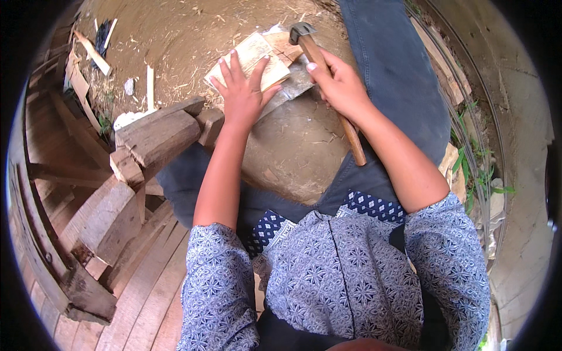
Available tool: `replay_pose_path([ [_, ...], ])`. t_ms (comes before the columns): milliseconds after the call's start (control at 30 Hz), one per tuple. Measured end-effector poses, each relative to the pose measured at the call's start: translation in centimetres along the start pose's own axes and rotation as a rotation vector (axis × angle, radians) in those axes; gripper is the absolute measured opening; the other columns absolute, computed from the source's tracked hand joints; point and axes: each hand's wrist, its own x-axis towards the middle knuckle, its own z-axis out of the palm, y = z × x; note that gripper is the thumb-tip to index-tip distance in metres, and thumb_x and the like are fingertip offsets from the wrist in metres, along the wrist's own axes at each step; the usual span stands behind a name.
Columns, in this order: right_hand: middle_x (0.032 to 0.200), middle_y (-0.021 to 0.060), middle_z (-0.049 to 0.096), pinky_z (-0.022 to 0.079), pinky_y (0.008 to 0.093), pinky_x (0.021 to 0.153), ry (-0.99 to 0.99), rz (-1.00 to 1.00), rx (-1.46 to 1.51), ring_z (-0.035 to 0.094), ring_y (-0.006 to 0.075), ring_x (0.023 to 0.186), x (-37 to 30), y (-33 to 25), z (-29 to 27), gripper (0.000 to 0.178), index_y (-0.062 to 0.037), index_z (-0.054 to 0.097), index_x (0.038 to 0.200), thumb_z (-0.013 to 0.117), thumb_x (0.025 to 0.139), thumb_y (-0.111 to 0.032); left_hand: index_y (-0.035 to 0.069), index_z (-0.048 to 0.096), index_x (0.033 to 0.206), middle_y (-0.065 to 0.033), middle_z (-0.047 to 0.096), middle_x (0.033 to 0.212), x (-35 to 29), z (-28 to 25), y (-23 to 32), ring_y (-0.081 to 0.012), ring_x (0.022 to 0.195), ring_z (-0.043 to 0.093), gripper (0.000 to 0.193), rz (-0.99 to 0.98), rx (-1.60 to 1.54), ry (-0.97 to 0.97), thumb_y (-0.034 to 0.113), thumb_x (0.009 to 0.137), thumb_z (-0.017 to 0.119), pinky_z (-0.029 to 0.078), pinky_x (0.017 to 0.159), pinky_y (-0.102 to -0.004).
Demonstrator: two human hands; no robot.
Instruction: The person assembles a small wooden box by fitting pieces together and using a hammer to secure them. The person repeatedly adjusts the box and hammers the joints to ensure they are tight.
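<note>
My left hand (241, 96) lies spread with its fingers apart on a pale, square wooden board (256, 47). The board rests over a grey, flat-topped slab (297, 83), whose material I cannot make out, and beside a piece of cut wood (284, 48). My right hand (342, 85) is closed around the wooden handle of a claw hammer (352, 143). The dark metal hammer head is raised at the upper end, right of the board, and the handle's butt hangs down toward my lap.
Rough timber beams (158, 137) stand at the left, above a plank floor (140, 304). Wood offcuts (93, 54) and shavings lie on the bare earth (175, 35). My trouser leg (392, 76) flanks the work on the right, with metal rods (468, 93) and a concrete strip (524, 175) beyond.
</note>
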Motion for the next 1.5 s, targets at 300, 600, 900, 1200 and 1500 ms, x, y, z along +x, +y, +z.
replay_pose_path([
  [300,0.107,0.0153,0.073,0.053,0.0339,0.084,0.023,-0.333,-0.224,0.07,0.0222,0.095,0.6,1.7,2.4,0.053,-0.0026,0.055,0.14,0.067,0.094,-0.027,0.036,0.043,0.148,-0.0249,0.023,0.16,-0.1,0.6,-0.3,-0.0546,0.146,0.019,0.076,0.007,-0.004,0.093,0.07,0.083,0.062,0.018,0.104,-0.0815],
  [600,0.096,0.0218,0.072,0.056,0.0409,0.08,0.148,-0.343,-0.6,0.072,0.0319,0.089,9.1,0.6,5.2,0.073,0.0064,0.061,0.115,0.087,0.07,-0.045,0.03,0.042,0.15,-0.0222,0.024,0.161,-0.2,0.9,-0.4,-0.0521,0.146,0.02,0.083,-0.046,-0.021,0.1,0.072,0.081,0.062,0.019,0.104,-0.0816],
  [900,0.098,0.0181,0.074,0.056,0.0377,0.082,0.045,-0.274,-0.5,0.073,0.0281,0.09,11.4,3.1,4.7,0.066,0.0032,0.065,0.113,0.085,0.07,-0.042,0.029,0.043,0.149,-0.02,0.027,0.16,-0.4,1.1,-0.4,-0.0497,0.146,0.022,0.083,-0.037,0.01,0.14,0.072,0.081,0.062,0.021,0.102,-0.0819],
  [1200,0.081,0.0046,0.072,0.047,0.0249,0.048,-0.036,-0.391,-0.507,0.061,0.0083,0.058,12.2,3.0,3.8,0.048,0.001,0.064,0.11,0.084,0.081,-0.033,0.03,0.041,0.149,-0.0184,0.025,0.161,-0.5,1.4,-0.6,-0.0483,0.146,0.024,0.081,-0.043,0.021,0.137,0.072,0.083,0.061,0.022,0.102,-0.0814],
  [1500,0.07,0.0005,0.063,0.043,0.0241,0.045,-0.124,-0.235,-0.371,0.055,0.006,0.052,11.3,1.6,3.6,0.047,0.0005,0.063,0.112,0.083,0.083,-0.03,0.035,0.039,0.15,-0.0184,0.022,0.162,-0.5,1.7,-0.7,-0.0486,0.148,0.02,0.078,-0.048,0.009,0.11,0.072,0.084,0.059,0.018,0.104,-0.0826],
])
